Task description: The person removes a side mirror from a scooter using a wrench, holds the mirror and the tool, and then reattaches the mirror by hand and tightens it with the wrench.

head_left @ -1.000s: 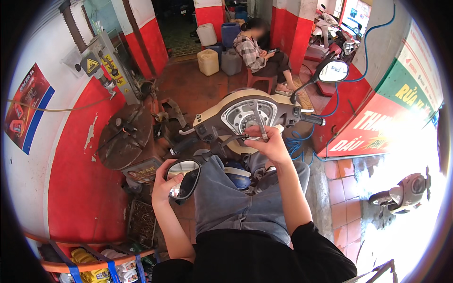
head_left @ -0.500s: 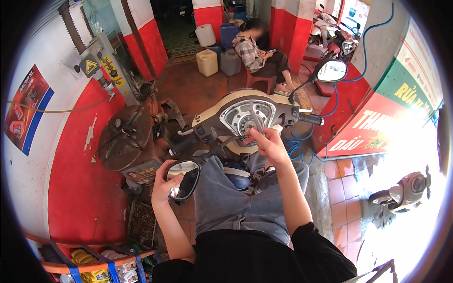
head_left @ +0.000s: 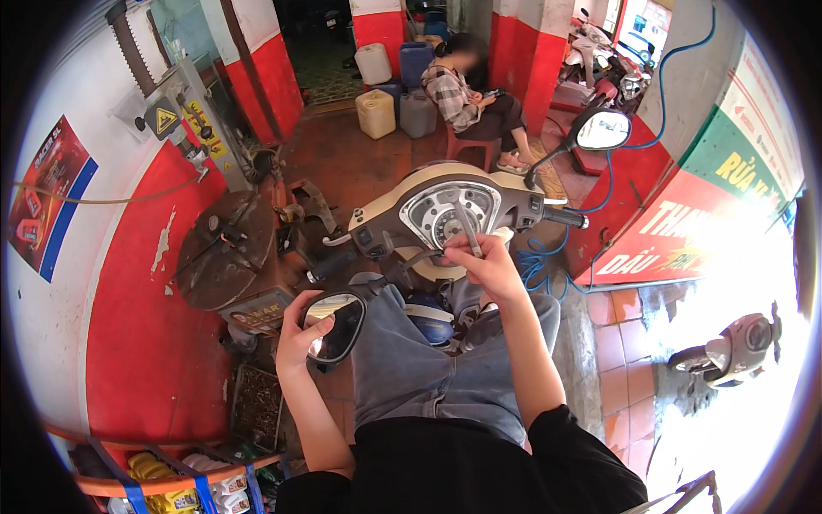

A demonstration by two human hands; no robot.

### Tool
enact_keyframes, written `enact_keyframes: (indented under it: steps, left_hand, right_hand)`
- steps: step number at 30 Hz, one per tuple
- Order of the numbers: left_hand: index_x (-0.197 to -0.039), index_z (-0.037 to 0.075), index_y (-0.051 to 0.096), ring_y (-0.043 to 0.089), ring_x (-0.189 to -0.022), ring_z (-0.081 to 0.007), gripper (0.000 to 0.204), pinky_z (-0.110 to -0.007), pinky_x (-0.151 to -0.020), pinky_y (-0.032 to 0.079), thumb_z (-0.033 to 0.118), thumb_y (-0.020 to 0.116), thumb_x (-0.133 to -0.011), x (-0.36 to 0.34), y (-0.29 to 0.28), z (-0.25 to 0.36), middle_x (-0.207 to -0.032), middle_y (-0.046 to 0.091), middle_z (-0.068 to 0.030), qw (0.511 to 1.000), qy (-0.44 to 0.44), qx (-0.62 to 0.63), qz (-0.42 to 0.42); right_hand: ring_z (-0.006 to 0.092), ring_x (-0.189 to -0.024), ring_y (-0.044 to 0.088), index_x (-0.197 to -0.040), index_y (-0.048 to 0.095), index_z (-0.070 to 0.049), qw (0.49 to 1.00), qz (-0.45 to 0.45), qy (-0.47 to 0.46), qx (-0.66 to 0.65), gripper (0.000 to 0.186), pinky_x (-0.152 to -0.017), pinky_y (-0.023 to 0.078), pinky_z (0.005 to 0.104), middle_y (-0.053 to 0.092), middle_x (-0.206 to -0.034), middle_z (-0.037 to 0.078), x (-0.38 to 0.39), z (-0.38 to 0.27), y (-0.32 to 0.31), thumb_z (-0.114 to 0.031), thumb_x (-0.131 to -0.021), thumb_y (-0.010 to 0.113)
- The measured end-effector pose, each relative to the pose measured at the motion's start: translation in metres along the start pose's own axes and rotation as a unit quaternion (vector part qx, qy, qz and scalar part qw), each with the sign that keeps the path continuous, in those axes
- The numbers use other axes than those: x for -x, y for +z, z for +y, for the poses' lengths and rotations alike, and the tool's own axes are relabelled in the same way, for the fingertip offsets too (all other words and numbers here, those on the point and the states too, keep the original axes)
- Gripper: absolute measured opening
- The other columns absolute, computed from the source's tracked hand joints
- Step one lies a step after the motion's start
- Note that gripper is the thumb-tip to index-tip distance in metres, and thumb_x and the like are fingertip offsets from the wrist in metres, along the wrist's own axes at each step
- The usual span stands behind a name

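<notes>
My left hand [head_left: 300, 334] is closed round a black-rimmed rear-view mirror [head_left: 342, 330], thumb over its glass. The mirror's dark stem [head_left: 396, 272] runs up and right to my right hand [head_left: 492, 267]. There my right-hand fingers pinch near the stem's end, and a slim silver wrench [head_left: 467, 224] sticks up from the same grip. What lies under those fingertips is hidden. Just beyond is the scooter's round instrument panel [head_left: 449, 224], set in a beige and brown handlebar cover [head_left: 377, 210]. Another mirror [head_left: 602, 129] stands on the scooter's right side.
A person [head_left: 458, 98] sits on a red stool beyond the scooter, near several plastic jerrycans [head_left: 375, 114]. A tyre-changing machine [head_left: 224, 248] stands left. Blue hose [head_left: 535, 261] lies coiled at right. Bottles [head_left: 163, 484] fill a rack at lower left. Another scooter [head_left: 741, 349] is outside.
My right hand has shifted slightly and its fingers have turned, tilting the wrench a little. The left hand and mirror stay nearly where they were.
</notes>
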State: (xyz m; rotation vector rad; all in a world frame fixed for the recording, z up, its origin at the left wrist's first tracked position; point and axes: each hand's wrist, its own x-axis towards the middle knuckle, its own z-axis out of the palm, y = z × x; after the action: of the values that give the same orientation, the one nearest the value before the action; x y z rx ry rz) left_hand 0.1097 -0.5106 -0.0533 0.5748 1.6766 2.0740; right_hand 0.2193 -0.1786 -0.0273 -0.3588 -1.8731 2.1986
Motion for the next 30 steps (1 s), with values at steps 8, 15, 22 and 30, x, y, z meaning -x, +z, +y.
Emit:
enact_keyframes:
  steps: [8, 15, 22, 30]
  left_hand:
    - [-0.119, -0.001, 0.056, 0.062, -0.093, -0.0109, 0.052, -0.023, -0.081, 0.047, 0.008, 0.080, -0.074, -0.001, -0.001, -0.002, -0.105, 0.065, -0.0058, 1.000, -0.002, 0.007, -0.003]
    - [-0.119, -0.002, 0.055, 0.062, -0.094, -0.0110, 0.052, -0.023, -0.082, 0.047, 0.008, 0.079, -0.074, 0.000, -0.001, -0.003, -0.104, 0.066, -0.0061, 1.000, -0.007, 0.012, 0.001]
    - [-0.118, -0.002, 0.056, 0.062, -0.095, -0.0116, 0.049, -0.024, -0.083, 0.047, 0.006, 0.079, -0.075, -0.001, 0.003, -0.001, -0.106, 0.065, -0.0070, 1.000, -0.003, 0.014, -0.010]
    - [-0.118, -0.002, 0.056, 0.062, -0.096, -0.0121, 0.049, -0.024, -0.084, 0.047, 0.005, 0.078, -0.076, -0.001, 0.008, 0.003, -0.106, 0.065, -0.0068, 1.000, 0.002, 0.012, -0.004]
  right_hand:
    - [-0.0003, -0.051, 0.039, -0.103, 0.067, 0.000, 1.000, -0.006, -0.002, -0.022, 0.023, -0.043, 0.025, 0.0180, 0.069, -0.085, 0.004, 0.000, -0.002, -0.001, -0.019, -0.090, 0.067]
    - [-0.0004, -0.051, 0.040, -0.099, 0.068, -0.001, 0.991, -0.040, -0.009, -0.126, 0.021, -0.044, 0.026, 0.0181, 0.067, -0.078, 0.002, 0.002, -0.005, -0.003, -0.020, -0.090, 0.068]
    - [-0.0003, -0.051, 0.039, -0.099, 0.068, -0.001, 0.998, -0.009, -0.060, 0.034, 0.024, -0.045, 0.025, 0.0185, 0.067, -0.077, 0.001, 0.000, 0.003, -0.001, -0.023, -0.091, 0.067]
    - [-0.0003, -0.052, 0.038, -0.101, 0.069, -0.001, 1.000, -0.001, 0.001, -0.015, 0.024, -0.045, 0.024, 0.0190, 0.065, -0.076, -0.001, 0.000, 0.004, -0.003, -0.021, -0.088, 0.071]
